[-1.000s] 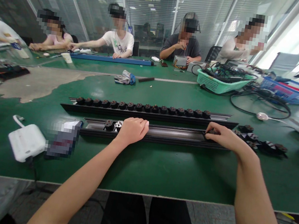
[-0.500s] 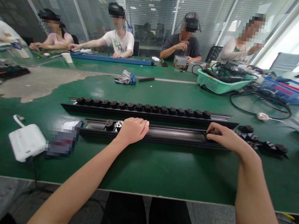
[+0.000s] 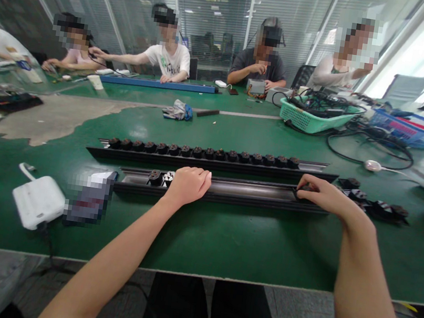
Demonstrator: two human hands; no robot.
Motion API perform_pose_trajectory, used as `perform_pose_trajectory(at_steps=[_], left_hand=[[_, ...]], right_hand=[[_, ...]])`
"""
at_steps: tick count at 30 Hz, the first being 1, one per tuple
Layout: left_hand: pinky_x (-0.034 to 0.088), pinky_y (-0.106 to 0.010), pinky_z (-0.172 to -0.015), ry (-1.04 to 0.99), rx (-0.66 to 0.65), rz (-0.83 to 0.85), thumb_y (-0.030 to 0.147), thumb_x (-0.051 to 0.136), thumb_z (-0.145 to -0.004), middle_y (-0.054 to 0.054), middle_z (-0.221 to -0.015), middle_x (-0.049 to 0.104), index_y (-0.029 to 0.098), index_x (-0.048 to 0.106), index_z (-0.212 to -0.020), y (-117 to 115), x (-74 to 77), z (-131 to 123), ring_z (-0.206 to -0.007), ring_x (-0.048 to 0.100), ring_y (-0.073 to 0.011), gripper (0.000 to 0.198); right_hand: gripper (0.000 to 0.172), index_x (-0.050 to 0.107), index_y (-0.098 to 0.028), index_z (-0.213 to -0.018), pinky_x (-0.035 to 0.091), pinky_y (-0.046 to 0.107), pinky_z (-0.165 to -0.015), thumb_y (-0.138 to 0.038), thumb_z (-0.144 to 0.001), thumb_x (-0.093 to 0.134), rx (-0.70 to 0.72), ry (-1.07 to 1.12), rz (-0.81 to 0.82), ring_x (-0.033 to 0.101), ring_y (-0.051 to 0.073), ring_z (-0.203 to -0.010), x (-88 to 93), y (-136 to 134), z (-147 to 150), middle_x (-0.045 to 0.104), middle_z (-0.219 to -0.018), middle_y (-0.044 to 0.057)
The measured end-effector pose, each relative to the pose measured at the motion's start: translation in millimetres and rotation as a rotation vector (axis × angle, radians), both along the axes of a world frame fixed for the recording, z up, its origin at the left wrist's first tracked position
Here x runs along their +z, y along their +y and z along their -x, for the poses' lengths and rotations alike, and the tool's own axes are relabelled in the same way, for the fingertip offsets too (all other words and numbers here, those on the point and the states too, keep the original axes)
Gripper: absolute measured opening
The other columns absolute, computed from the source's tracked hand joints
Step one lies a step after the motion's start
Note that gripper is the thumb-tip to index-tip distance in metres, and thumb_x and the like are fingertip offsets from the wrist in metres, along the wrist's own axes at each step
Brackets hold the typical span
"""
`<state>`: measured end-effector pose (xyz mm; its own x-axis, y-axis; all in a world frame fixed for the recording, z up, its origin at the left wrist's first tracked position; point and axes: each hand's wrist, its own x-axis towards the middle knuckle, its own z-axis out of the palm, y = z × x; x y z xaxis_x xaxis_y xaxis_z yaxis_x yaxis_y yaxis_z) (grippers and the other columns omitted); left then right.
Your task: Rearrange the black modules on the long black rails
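A long black metal rail point(image 3: 255, 191) lies across the table in front of me, its open channel facing up. My left hand point(image 3: 191, 186) is closed over its left half, fingers wrapped across the far edge. Just left of that hand, a black round socket module point(image 3: 155, 177) and a partly white piece point(image 3: 169, 177) sit in the channel. At the right end, my right hand point(image 3: 318, 192) is closed in a pinch around a small dark socket module, mostly hidden by the fingers, inside the channel. Behind lies a second rail point(image 3: 210, 167) carrying a row of several black modules.
Loose modules point(image 3: 385, 210) lie right of my right hand. At left are a white adapter box point(image 3: 38, 202) and a dark pouch point(image 3: 88, 199). Farther back are a crumpled glove point(image 3: 179, 110), a green basket of cables point(image 3: 313, 122) and several co-workers across the table point(image 3: 223, 245).
My right hand has slid slightly right along the near rail. My left hand stays in place. Across the table, a co-worker's outstretched hand has risen with a cable.
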<state>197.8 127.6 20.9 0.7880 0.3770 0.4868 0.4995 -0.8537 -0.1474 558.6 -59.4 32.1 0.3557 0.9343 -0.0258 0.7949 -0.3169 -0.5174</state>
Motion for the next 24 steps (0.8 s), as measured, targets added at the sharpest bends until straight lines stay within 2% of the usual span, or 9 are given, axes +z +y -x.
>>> perform_pose_trajectory(at_steps=[18, 24], left_hand=[[0.041, -0.034, -0.063, 0.003, -0.003, -0.014, 0.027, 0.034, -0.103, -0.008, -0.075, 0.071, 0.015, 0.068, -0.080, -0.3, 0.5, -0.3, -0.069, 0.065, -0.0199, 0.043], [0.041, -0.033, -0.063, 0.001, 0.001, 0.000, 0.028, 0.033, -0.103, -0.008, -0.075, 0.070, 0.015, 0.068, -0.080, -0.3, 0.5, -0.3, -0.070, 0.065, -0.0201, 0.043]], right_hand=[[0.024, 0.062, -0.025, -0.082, 0.037, 0.030, -0.060, -0.047, -0.073, 0.062, -0.054, 0.000, -0.019, 0.052, 0.016, -0.060, -5.1, -6.6, -16.8, 0.053, -0.058, -0.004], [0.019, 0.063, -0.026, -0.077, 0.038, 0.031, -0.058, -0.044, -0.070, 0.065, -0.068, 0.000, -0.045, 0.053, 0.018, -0.060, -5.4, -7.9, -22.8, 0.057, -0.059, -0.002]])
